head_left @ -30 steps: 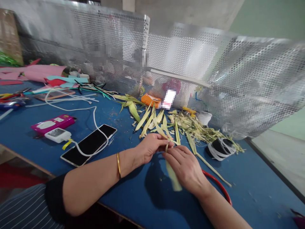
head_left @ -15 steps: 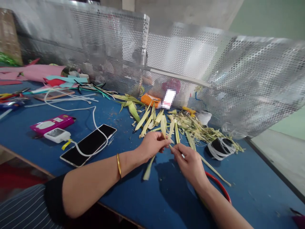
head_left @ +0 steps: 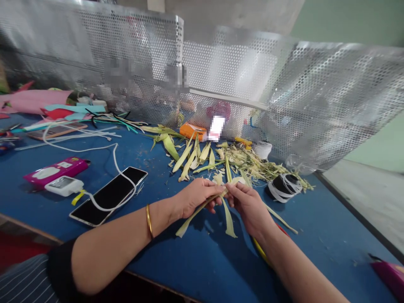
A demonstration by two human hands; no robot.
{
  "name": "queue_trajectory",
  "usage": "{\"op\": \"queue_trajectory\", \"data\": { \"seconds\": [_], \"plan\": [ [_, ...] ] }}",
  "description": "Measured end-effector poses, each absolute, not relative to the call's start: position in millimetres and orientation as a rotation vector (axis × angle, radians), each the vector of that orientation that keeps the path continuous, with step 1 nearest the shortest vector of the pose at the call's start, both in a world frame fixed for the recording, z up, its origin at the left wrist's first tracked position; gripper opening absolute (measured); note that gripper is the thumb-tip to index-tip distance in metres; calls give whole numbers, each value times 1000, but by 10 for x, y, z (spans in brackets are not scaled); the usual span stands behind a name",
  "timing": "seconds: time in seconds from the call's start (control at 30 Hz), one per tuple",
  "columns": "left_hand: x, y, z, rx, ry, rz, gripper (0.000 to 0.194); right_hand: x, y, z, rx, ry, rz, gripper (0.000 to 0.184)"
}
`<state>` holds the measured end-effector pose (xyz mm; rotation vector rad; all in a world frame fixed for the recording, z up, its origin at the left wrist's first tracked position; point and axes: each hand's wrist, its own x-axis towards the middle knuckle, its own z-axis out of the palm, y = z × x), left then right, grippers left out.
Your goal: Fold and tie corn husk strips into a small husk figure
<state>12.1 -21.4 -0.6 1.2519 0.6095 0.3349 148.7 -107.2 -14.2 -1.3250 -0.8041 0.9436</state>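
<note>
Blue table (head_left: 176, 261): perforated metal screen (head_left: 227, 67) behind the black spool (head_left: 282, 189).
Husk strips (head_left: 230, 221): left of the spool, between your fingertips, ends splayed.
Left hand (head_left: 198, 197): thumb and fingers pinched on them.
Right hand (head_left: 249, 206): pinching too, just beside the left.
Pinch: hold firm where strips meet, pull gently; thin husk could split.
Containers: clear plastic piece (head_left: 298, 163) behind spool, maybe a cup; contents unclear.

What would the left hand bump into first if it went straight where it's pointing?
Beyond the pale strips it holds, the left hand would likely meet the right hand first; how near is hard to tell.
</note>
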Motion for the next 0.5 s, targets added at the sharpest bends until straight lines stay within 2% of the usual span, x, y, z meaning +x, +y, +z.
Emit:
{"op": "queue_trajectory", "data": {
  "seconds": [0.2,0.5],
  "plan": [
    [148,-291,-33,1304,599,309,27,1456,-1062,-176,-1307,-746,779,34],
    [123,-240,-12,1222,611,326,29,1635,-1073,-68,-1493,-801,677,49]
  ]
}}
